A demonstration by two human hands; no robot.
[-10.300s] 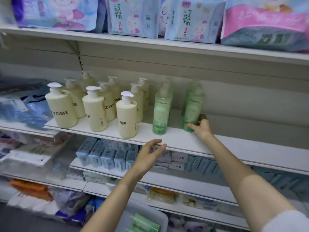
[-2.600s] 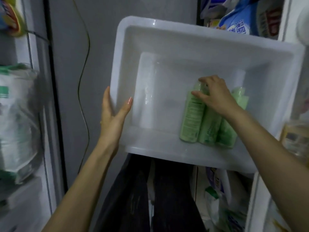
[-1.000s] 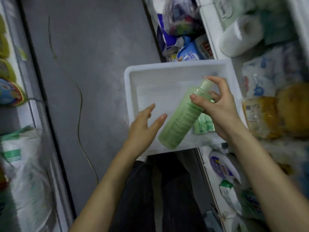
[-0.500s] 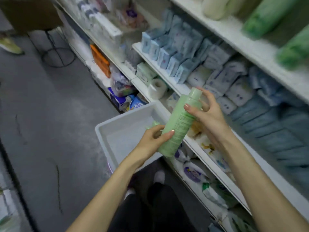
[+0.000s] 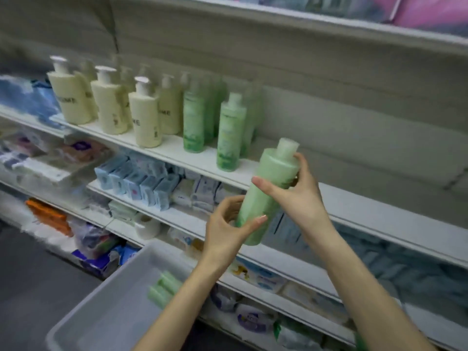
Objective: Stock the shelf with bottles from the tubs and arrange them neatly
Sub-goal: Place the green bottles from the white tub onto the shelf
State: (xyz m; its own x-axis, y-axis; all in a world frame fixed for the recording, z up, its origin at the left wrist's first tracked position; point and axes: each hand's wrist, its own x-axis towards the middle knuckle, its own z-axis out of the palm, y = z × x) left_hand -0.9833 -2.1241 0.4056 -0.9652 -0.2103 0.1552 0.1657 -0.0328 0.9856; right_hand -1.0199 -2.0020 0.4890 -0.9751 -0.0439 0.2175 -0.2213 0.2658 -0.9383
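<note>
**Green bottle (image 5: 268, 196) held just short of the shelf (image 5: 379, 216)**

The left hand (image 5: 225, 231) curls its fingers round the smooth, pale cylinder's lower body. The right hand (image 5: 301, 196) wraps fingers round its shoulder, below a stubby cap. On the shelf to the left, cream pump bottles (image 5: 145, 115) and shelved green bottles (image 5: 229, 133) already stand in rows. More bottles (image 5: 164, 290) lie in the near grey plastic tub (image 5: 109, 317), not yet stocked.

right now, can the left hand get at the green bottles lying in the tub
Probably, once freed: the left hand grips the lower part of the held bottle. The tub is open-topped and the tub bottles lie uncovered beside the left forearm.
</note>
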